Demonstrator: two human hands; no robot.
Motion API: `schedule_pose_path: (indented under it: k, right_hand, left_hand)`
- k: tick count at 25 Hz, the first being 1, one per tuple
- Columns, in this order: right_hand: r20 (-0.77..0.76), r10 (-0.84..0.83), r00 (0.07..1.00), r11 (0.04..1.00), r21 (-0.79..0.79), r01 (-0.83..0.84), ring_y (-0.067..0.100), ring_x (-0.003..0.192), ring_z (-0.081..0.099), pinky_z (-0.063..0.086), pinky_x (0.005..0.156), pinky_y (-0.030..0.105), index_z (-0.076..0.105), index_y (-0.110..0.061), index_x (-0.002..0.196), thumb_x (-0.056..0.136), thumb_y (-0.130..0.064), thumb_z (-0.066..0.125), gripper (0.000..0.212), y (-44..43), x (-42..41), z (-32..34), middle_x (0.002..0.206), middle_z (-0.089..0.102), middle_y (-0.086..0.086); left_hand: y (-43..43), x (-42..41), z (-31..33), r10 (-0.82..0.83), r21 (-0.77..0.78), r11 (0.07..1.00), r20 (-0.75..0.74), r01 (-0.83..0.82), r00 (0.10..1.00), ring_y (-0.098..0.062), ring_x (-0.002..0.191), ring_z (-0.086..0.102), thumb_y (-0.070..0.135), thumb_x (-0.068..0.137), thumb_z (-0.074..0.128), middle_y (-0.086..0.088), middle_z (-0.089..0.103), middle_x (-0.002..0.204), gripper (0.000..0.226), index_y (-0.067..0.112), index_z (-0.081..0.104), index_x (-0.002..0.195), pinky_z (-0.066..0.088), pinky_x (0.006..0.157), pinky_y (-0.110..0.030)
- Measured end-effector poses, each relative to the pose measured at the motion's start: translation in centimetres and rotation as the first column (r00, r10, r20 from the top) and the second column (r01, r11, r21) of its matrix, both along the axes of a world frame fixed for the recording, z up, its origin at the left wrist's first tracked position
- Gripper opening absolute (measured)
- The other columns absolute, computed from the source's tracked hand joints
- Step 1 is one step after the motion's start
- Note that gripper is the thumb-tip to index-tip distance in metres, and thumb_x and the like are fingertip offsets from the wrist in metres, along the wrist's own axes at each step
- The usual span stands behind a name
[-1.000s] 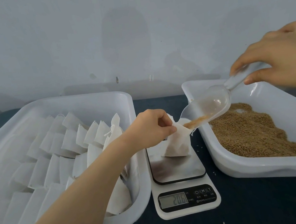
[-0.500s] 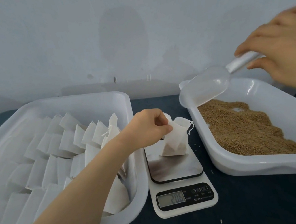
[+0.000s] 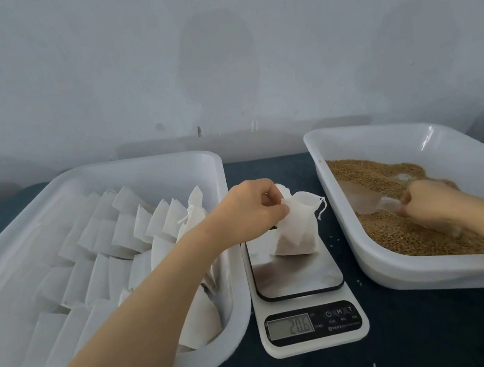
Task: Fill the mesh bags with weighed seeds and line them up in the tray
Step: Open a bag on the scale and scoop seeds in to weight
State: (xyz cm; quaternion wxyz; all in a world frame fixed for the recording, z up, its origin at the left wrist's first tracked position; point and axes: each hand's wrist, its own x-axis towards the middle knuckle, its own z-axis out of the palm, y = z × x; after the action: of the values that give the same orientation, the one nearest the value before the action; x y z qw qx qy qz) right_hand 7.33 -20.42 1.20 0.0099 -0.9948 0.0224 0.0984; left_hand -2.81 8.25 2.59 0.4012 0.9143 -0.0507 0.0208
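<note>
On the scale point(image 3: 298, 275): mesh bag point(image 3: 296, 231) stood, left hand point(image 3: 248, 210) pinching its rim.
Seed tray point(image 3: 437, 276): right hand point(image 3: 428, 199) gripped the scoop point(image 3: 365, 199), lying on the seeds point(image 3: 373, 170).
Left tray point(image 3: 137, 164): bags point(image 3: 105, 266) lay in rows.

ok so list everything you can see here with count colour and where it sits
table: one, dark, under everything
bag tray: one, white, on the left
bags: many, white, overlapping rows in the bag tray
seed tray: one, white, on the right
seeds: heap, brown, in the seed tray
scoop: one, clear, in the seeds
scale: one, white with steel plate, between the trays, reads 20.6
mesh bag: one, white, standing on the scale
left hand: one, pinches the mesh bag's mouth
right hand: one, grips the scoop
</note>
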Motion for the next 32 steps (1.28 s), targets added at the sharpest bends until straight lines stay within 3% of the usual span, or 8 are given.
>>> schedule_pose_path:
  k: [2,5,7,10,14,18,22,32]
  right_hand:
    - [0.143,0.084,0.986,0.994,-0.076,-0.074,0.024,0.096,0.061,0.048,0.087,0.036,0.066,-0.009,0.105,0.093,-0.042,0.053,0.037,0.8,-0.4,0.1,0.114,0.063,0.011]
    - [0.471,0.280,0.837,0.835,0.311,-0.454,-0.002,0.107,0.053,0.041,0.093,0.021,0.056,-0.035,0.120,0.093,-0.022,0.054,0.030,4.0,-2.6,1.8,0.123,0.058,-0.015]
    - [0.406,0.502,0.764,0.621,0.445,-0.645,-0.016,0.100,0.052,0.039,0.081,0.008,0.055,-0.051,0.106,0.094,-0.019,0.051,0.034,6.5,-4.7,3.1,0.109,0.058,-0.033]
    - [0.215,0.684,0.697,0.607,0.362,-0.707,-0.008,0.093,0.057,0.046,0.081,0.018,0.060,-0.044,0.108,0.090,-0.035,0.060,0.021,8.5,-5.2,2.1,0.104,0.062,-0.023]
    - [0.359,0.527,0.770,0.550,0.547,-0.632,-0.005,0.062,0.055,0.035,0.054,0.014,0.063,-0.038,0.077,0.082,-0.038,0.068,0.008,8.7,-4.9,1.1,0.073,0.062,-0.023]
    - [0.446,0.375,0.812,0.415,0.703,-0.578,0.001,0.069,0.063,0.045,0.060,0.012,0.060,-0.039,0.091,0.082,-0.024,0.071,0.021,9.2,-5.0,0.8,0.080,0.069,-0.012]
    - [0.423,0.396,0.815,0.493,0.651,-0.577,-0.005,0.066,0.060,0.040,0.058,0.004,0.060,-0.040,0.093,0.081,-0.027,0.073,0.022,8.9,-5.6,0.2,0.074,0.068,-0.018]
    - [0.424,0.410,0.808,0.513,0.625,-0.588,-0.008,0.054,0.052,0.036,0.053,0.004,0.067,-0.030,0.082,0.082,-0.031,0.071,0.004,8.9,-5.7,-0.2,0.064,0.062,-0.026]
  left_hand:
    - [-0.1,-0.1,0.0,-0.003,-0.003,1.000,-0.004,0.003,1.000,0.003,0.059,0.061,0.025,0.089,0.062,0.014,0.067,0.071,0.012,0.026,0.055,0.079,0.044,0.057,-0.011]
    - [-0.1,0.0,0.0,0.003,-0.004,1.000,-0.003,-0.003,1.000,-0.005,0.068,0.067,0.024,0.089,0.061,0.010,0.071,0.074,0.010,0.024,0.056,0.080,0.054,0.070,-0.021]
    - [-0.1,-0.1,0.0,0.014,-0.009,1.000,-0.006,-0.014,1.000,-0.009,0.073,0.069,0.023,0.088,0.060,0.008,0.072,0.075,0.008,0.022,0.057,0.082,0.057,0.078,-0.029]
    - [-0.1,-0.2,0.1,0.023,-0.003,1.000,0.019,-0.023,1.000,-0.015,0.075,0.069,0.022,0.089,0.058,0.010,0.068,0.066,0.009,0.022,0.055,0.080,0.057,0.078,-0.033]
    - [0.1,0.0,-0.2,0.029,-0.054,0.998,0.018,-0.028,0.999,-0.017,0.067,0.062,0.021,0.094,0.049,0.000,0.066,0.068,0.009,0.018,0.049,0.085,0.054,0.071,-0.033]
    - [0.4,0.2,-0.4,0.005,-0.269,0.963,-0.034,-0.014,0.999,-0.018,0.074,0.069,0.018,0.098,0.045,-0.011,0.070,0.079,0.009,0.014,0.046,0.090,0.058,0.069,-0.027]
    - [0.6,0.0,-0.5,-0.010,-0.046,0.999,0.017,0.011,1.000,-0.022,0.075,0.067,0.018,0.094,0.051,-0.016,0.070,0.081,0.006,0.015,0.048,0.090,0.055,0.068,-0.018]
    - [0.3,0.0,-0.4,-0.056,0.176,0.983,0.010,0.053,0.998,-0.001,0.044,0.045,0.034,0.084,0.069,0.021,0.054,0.047,0.015,0.026,0.065,0.097,0.035,0.045,-0.010]
